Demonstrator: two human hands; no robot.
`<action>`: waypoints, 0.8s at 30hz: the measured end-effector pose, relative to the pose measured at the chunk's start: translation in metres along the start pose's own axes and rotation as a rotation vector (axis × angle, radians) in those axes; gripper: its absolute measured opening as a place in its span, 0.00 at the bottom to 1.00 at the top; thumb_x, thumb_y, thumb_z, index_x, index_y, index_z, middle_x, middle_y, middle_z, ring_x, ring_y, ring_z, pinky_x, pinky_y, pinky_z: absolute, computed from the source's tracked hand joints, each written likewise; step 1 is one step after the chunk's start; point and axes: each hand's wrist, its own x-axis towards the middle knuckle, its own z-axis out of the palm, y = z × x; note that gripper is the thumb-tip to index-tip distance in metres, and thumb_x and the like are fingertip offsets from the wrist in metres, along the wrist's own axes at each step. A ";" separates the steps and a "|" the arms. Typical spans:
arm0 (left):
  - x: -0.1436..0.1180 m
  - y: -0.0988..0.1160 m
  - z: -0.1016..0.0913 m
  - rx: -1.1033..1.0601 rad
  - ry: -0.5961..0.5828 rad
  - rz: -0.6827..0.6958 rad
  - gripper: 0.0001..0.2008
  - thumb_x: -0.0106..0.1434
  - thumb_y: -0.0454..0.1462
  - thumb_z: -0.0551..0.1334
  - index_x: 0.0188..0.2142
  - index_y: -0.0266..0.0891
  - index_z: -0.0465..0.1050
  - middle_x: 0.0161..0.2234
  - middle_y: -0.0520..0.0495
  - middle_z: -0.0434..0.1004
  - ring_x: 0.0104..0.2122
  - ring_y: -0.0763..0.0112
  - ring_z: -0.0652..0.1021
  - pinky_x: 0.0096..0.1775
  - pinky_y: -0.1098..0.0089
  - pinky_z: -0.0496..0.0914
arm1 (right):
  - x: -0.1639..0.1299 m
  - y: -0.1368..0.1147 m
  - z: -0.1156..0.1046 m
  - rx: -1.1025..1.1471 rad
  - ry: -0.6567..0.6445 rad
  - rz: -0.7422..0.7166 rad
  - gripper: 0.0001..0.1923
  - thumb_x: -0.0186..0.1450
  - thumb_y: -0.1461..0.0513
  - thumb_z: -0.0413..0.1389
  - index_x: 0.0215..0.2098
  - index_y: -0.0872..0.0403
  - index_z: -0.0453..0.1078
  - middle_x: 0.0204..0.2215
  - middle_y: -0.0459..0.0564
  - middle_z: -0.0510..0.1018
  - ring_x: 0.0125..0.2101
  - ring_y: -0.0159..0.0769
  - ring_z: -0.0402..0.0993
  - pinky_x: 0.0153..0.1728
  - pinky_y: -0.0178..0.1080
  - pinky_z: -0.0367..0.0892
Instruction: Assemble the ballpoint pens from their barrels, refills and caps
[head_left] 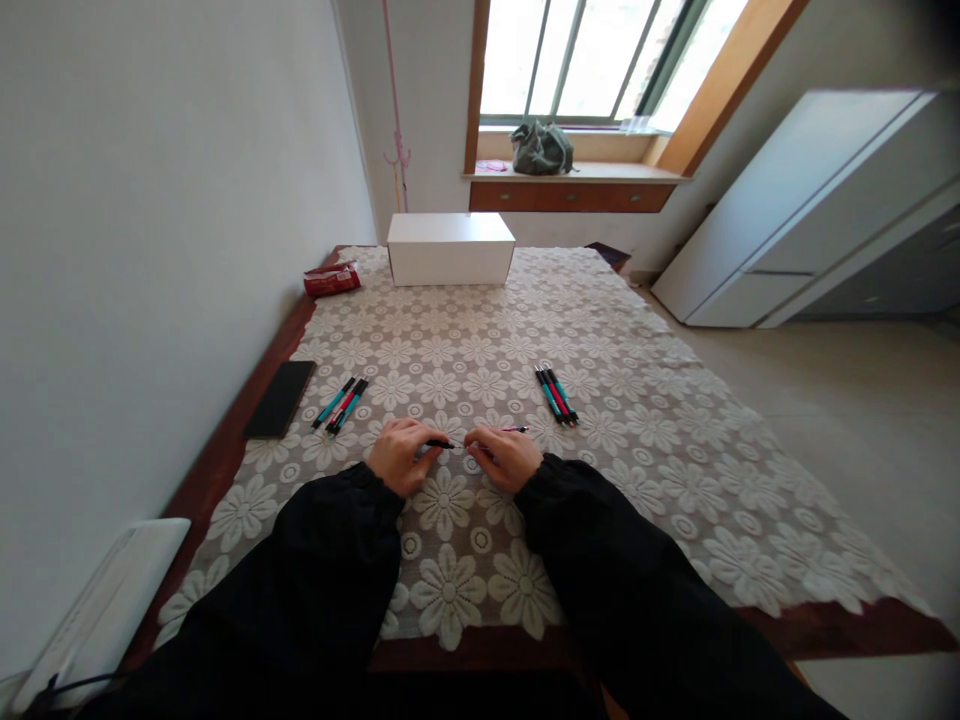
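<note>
My left hand (402,456) is closed, with thumb and fingers pinching a black pen piece (439,443) whose thin tip points right. Facing it, my right hand (507,457) is closed on a slim pink-and-black pen (516,429), mostly covered by the fingers. The two pieces come close together between my hands; whether they touch I cannot tell. Left of my hands lies a group of pens (340,405) in teal, red and black. Another group of similar pens (556,396) lies beyond my right hand.
A floral lace cloth (480,345) covers the table. A black phone-like slab (281,400) lies at the left edge, with a red packet (332,279) farther back. A white box (451,250) stands at the far end. On the windowsill sits a dark bag (541,149).
</note>
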 end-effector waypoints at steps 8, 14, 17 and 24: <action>-0.001 0.000 0.000 -0.019 -0.001 0.036 0.08 0.66 0.35 0.63 0.43 0.47 0.79 0.40 0.51 0.85 0.41 0.63 0.81 0.49 0.59 0.71 | 0.000 0.000 -0.001 0.010 -0.006 -0.013 0.09 0.72 0.60 0.51 0.45 0.50 0.73 0.34 0.47 0.82 0.32 0.34 0.78 0.33 0.34 0.63; -0.001 0.002 -0.001 -0.033 -0.026 0.062 0.08 0.67 0.36 0.64 0.44 0.47 0.78 0.40 0.52 0.85 0.41 0.63 0.81 0.48 0.59 0.71 | 0.001 0.002 0.002 0.035 0.004 -0.053 0.09 0.72 0.60 0.51 0.45 0.51 0.73 0.33 0.48 0.82 0.32 0.35 0.78 0.34 0.34 0.64; -0.001 0.002 0.000 -0.038 -0.026 0.067 0.08 0.67 0.37 0.64 0.45 0.47 0.78 0.40 0.52 0.85 0.41 0.63 0.81 0.48 0.59 0.71 | 0.001 0.002 0.002 0.058 0.001 -0.065 0.09 0.73 0.60 0.51 0.45 0.51 0.73 0.34 0.49 0.82 0.33 0.35 0.78 0.35 0.34 0.65; -0.001 0.003 -0.001 -0.025 -0.016 0.051 0.07 0.67 0.38 0.64 0.44 0.47 0.79 0.39 0.50 0.84 0.40 0.64 0.81 0.48 0.61 0.72 | 0.000 0.003 0.003 0.067 0.012 -0.049 0.07 0.72 0.59 0.53 0.45 0.50 0.73 0.33 0.48 0.82 0.32 0.35 0.79 0.34 0.34 0.65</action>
